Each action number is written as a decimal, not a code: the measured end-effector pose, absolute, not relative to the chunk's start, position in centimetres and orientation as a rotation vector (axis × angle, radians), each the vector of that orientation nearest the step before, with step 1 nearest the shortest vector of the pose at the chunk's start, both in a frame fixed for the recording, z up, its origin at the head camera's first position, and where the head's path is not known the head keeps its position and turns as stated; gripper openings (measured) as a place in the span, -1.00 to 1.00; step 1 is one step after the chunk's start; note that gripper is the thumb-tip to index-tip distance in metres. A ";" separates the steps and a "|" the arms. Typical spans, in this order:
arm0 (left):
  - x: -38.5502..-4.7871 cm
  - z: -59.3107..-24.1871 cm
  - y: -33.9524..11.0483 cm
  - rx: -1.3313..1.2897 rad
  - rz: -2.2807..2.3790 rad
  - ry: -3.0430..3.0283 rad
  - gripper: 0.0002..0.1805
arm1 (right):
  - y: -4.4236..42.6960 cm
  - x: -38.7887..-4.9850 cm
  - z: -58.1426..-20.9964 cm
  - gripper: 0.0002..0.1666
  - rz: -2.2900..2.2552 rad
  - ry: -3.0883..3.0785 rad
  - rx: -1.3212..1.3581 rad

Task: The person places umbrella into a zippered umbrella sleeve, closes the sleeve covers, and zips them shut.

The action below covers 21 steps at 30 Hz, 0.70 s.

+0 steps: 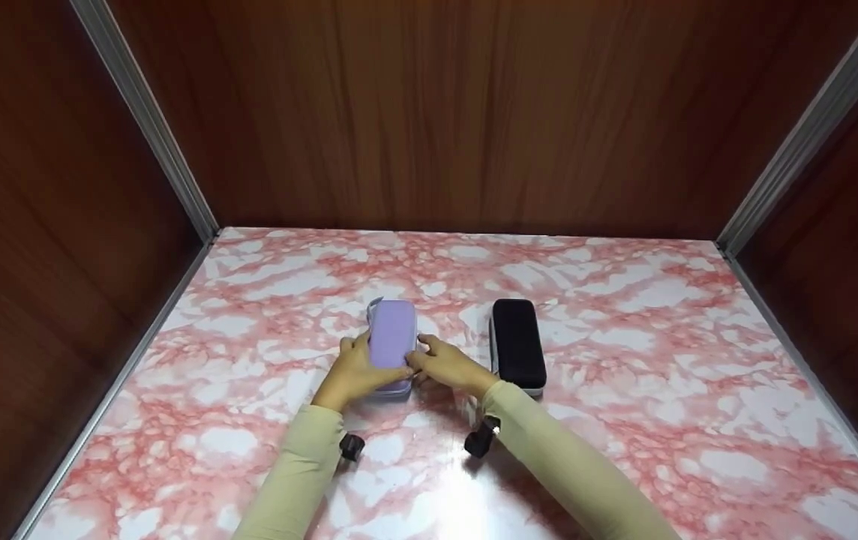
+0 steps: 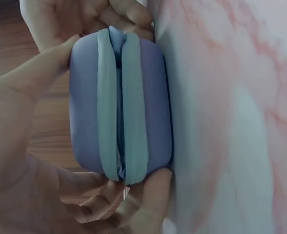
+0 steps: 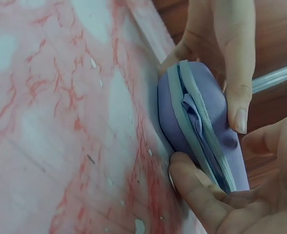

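Note:
A purple zip case (image 1: 393, 330) lies on the table, left of centre in the head view. My left hand (image 1: 354, 371) grips it across its near part, thumb over the top and fingers at the left side. At the case's right edge, my right hand (image 1: 448, 365) holds the side between thumb and fingers. Both wrist views show the case's pale zipper bands (image 2: 134, 107) standing apart in a narrow gap. Purple fabric (image 3: 194, 114) shows within the gap in the right wrist view. Whether the right fingers hold a zipper pull cannot be seen.
A black case (image 1: 519, 341) with a pale side lies right of the purple one, close to my right wrist. The red-and-white marbled table (image 1: 624, 292) is bounded by brown wood-look panels (image 1: 429, 112) at the back and sides, with metal corner posts (image 1: 148, 112).

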<state>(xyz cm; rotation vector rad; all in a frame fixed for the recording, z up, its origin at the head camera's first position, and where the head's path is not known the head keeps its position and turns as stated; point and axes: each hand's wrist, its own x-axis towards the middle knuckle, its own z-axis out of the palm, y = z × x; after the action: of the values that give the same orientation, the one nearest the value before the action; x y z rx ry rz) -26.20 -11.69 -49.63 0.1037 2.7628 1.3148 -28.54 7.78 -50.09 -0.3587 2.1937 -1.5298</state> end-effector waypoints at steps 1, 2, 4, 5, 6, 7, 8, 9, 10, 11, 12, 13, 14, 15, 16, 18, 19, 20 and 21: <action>-26.2 -49.7 -11.7 0.109 1.317 2.757 0.19 | 7.8 -28.6 -50.1 -0.12 -1.552 2.157 -0.353; -26.3 -49.7 -11.8 0.125 1.343 2.735 0.18 | 7.8 -28.6 -50.1 -0.11 -1.567 2.124 -0.349; -26.4 -49.7 -12.0 0.162 1.431 2.659 0.14 | 7.9 -28.5 -50.0 -0.08 -1.572 2.087 -0.344; -26.4 -49.7 -12.2 0.176 1.500 2.595 0.11 | 8.0 -28.6 -50.0 -0.07 -1.565 2.084 -0.338; -26.4 -49.8 -12.4 0.180 1.579 2.510 0.09 | 8.1 -28.6 -50.0 -0.05 -1.554 2.089 -0.334; -26.4 -49.8 -12.5 0.174 1.662 2.414 0.07 | 8.2 -28.6 -50.0 -0.04 -1.541 2.098 -0.322; -26.4 -49.8 -12.7 0.156 1.741 2.307 0.06 | 8.2 -28.6 -50.0 -0.03 -1.529 2.111 -0.306; -26.3 -49.8 -12.8 0.122 1.804 2.209 0.07 | 8.3 -28.6 -50.0 -0.01 -1.519 2.128 -0.291; -26.2 -49.8 -12.9 0.088 1.856 2.122 0.08 | 8.3 -28.7 -50.0 0.01 -1.518 2.135 -0.275; -26.2 -49.8 -12.9 0.062 1.896 2.054 0.09 | 8.4 -28.7 -50.0 0.01 -1.522 2.135 -0.259; -26.2 -49.9 -12.9 0.033 1.930 1.991 0.10 | 8.4 -28.7 -50.0 0.01 -1.535 2.126 -0.247; -26.2 -49.9 -12.9 0.013 1.955 1.950 0.11 | 8.5 -28.7 -50.1 0.00 -1.556 2.110 -0.235; -26.2 -49.9 -12.9 0.004 1.976 1.918 0.10 | 8.5 -28.7 -50.1 -0.01 -1.582 2.092 -0.227; -26.2 -49.9 -12.8 0.002 1.989 1.913 0.09 | 8.5 -28.8 -50.1 -0.03 -1.614 2.073 -0.221; -26.2 -49.9 -12.8 0.010 1.996 1.921 0.08 | 8.5 -28.8 -50.2 -0.06 -1.645 2.058 -0.221; -26.3 -49.8 -12.6 0.018 1.993 1.945 0.06 | 8.5 -28.9 -50.1 -0.11 -1.694 2.042 -0.215; -26.3 -49.8 -12.5 0.029 1.986 1.969 0.05 | 8.6 -28.9 -50.1 -0.13 -1.710 2.043 -0.209; -26.3 -49.8 -12.4 0.031 1.979 1.986 0.05 | 8.6 -28.9 -50.0 -0.14 -1.722 2.047 -0.204; -26.3 -49.7 -12.3 0.027 1.968 2.004 0.06 | 8.6 -28.9 -49.9 -0.14 -1.727 2.054 -0.203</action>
<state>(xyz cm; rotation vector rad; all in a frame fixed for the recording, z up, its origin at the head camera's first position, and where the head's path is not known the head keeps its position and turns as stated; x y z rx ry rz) -26.28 -12.28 -49.69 0.0273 2.0042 1.9684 -28.91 8.62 -49.93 -0.2034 2.0541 -1.7274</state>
